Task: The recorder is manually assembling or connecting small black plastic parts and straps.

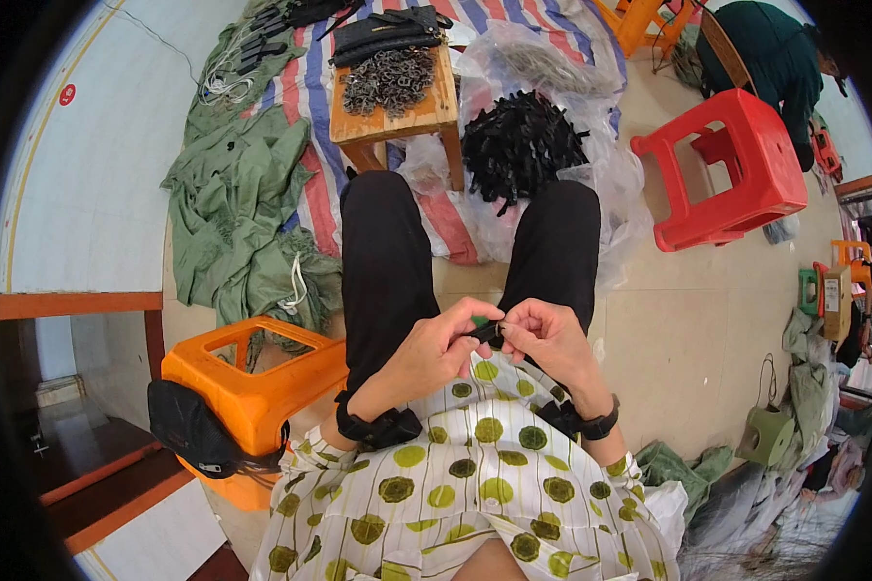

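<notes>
Above my lap, both hands are closed on a small piece of black strap [484, 332]. My left hand [434, 347] pinches one end between thumb and fingers. The fingertips of my right hand [547, 341] grip the other end, close against the left. A small glint shows at the right fingertips, too small to name. Beyond my knees, a heap of metal hooks or rings [389, 81] lies on a wooden stool [397, 124]. To its right, a pile of similar black strips [521, 145] rests on clear plastic sheeting [610, 184].
A black bag [392, 34] sits at the stool's back. On my left stands an orange plastic stool [233, 387] with a black pouch [192, 431] hanging on it. A red stool [736, 179] lies tipped at right, near a bending person [761, 58]. Green cloth [237, 203] spreads at left.
</notes>
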`<action>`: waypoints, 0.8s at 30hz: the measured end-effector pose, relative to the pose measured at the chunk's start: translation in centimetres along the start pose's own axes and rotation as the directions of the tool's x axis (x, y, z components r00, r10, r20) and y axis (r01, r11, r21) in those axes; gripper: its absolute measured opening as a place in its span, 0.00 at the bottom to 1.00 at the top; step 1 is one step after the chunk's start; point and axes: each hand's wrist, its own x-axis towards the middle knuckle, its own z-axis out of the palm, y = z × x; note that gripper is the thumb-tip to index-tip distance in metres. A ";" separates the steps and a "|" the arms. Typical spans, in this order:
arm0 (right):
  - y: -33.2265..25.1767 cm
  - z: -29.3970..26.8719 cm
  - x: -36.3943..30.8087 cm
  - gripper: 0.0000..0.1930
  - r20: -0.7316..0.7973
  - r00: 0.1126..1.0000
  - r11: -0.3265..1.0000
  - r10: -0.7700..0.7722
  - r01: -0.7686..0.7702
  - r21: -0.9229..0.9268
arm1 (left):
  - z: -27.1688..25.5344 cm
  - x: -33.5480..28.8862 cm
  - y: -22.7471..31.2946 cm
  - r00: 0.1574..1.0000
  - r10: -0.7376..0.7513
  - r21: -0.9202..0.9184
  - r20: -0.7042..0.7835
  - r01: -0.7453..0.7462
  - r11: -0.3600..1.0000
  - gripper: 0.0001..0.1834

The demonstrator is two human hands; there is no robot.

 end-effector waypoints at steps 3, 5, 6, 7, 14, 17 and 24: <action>-0.2 -1.2 0.0 0.06 0.103 0.991 0.995 0.090 -0.084 -0.063 | -0.3 -0.2 0.6 0.997 -0.015 0.029 0.079 0.012 0.999 0.22; -0.2 -1.7 0.0 0.06 0.161 0.980 0.993 0.115 -0.117 0.004 | -0.6 -0.1 0.7 0.981 -0.051 0.012 0.186 0.049 0.999 0.23; -0.3 -1.9 0.0 0.06 0.226 0.965 0.987 0.131 -0.149 0.064 | -0.7 0.0 0.8 0.980 -0.052 0.011 0.191 0.051 0.999 0.23; -0.3 -1.9 0.1 0.06 0.223 0.966 0.986 0.133 -0.151 0.066 | -0.8 0.1 1.0 0.975 -0.052 0.001 0.216 0.053 0.999 0.21; 0.0 -1.1 -1.1 0.05 0.204 0.970 0.989 0.131 -0.143 0.047 | 0.0 1.1 0.9 0.957 -0.015 -0.098 0.288 0.045 0.994 0.16; 1.1 -0.2 -0.5 0.07 0.092 0.995 0.999 0.037 -0.039 0.015 | -0.1 0.6 -1.4 0.983 -0.059 -0.030 0.175 0.065 0.997 0.14; 2.5 1.3 0.4 0.11 0.182 0.979 0.977 -0.089 0.051 0.206 | 0.3 0.4 -1.7 0.990 0.071 -0.019 -0.125 -0.074 0.997 0.08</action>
